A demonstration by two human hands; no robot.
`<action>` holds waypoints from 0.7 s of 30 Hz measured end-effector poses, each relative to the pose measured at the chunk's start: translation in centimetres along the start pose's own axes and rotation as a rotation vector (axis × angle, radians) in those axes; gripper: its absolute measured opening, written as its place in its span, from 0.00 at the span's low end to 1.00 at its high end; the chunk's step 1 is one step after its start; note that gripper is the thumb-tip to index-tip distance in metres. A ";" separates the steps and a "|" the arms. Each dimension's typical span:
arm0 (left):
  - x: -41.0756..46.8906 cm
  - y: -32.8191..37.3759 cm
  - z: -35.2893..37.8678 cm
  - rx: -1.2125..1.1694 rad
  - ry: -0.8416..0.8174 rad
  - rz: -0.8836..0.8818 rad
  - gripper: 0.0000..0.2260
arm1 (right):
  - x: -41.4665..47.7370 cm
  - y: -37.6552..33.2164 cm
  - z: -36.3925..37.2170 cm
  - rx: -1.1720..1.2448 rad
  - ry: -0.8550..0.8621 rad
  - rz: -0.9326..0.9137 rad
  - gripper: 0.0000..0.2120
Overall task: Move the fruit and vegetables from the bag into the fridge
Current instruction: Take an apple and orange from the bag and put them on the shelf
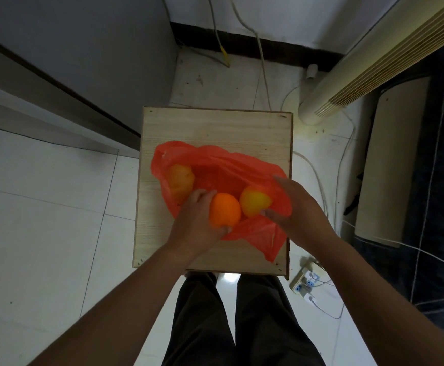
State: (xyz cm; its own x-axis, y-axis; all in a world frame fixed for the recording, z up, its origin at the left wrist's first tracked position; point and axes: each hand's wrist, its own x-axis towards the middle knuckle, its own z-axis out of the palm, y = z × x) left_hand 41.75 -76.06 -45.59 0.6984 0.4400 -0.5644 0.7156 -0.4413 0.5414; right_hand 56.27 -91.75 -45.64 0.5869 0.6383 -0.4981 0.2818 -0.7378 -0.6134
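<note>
A red plastic bag (215,165) lies open on a small wooden table (215,128). My left hand (197,220) grips an orange (225,210) at the bag's mouth. Right beside it, a yellow-orange fruit (255,202) sits inside the bag. My right hand (300,210) holds the bag's right edge against that fruit, thumb under it. A third yellowish fruit (180,180) shows through the plastic at the bag's left side. The grey fridge (83,48) stands at the upper left with its door closed.
A tall cream standing air conditioner (374,56) leans in at the upper right. Cables (263,62) run over the white tiled floor behind the table. A power strip (304,282) lies by the table's right front corner. My legs (229,326) stand against the front edge.
</note>
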 end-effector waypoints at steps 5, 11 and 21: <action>-0.6 1.0 -2.2 -0.100 0.114 0.008 0.38 | -0.1 -0.9 -0.4 -0.036 0.014 -0.026 0.37; -0.7 2.3 -3.3 -0.146 0.162 0.024 0.37 | -0.3 -2.4 -0.4 -0.025 -0.001 -0.097 0.36; -2.2 -0.9 -0.2 -0.057 -0.018 -0.092 0.38 | -1.7 0.7 1.9 -0.003 -0.135 0.049 0.34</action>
State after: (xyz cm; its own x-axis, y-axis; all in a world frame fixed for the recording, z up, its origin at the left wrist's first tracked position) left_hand 39.63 -76.49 -44.72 0.6298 0.4624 -0.6242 0.7765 -0.3545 0.5209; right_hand 54.03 -92.89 -46.42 0.4929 0.6252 -0.6051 0.2576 -0.7691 -0.5849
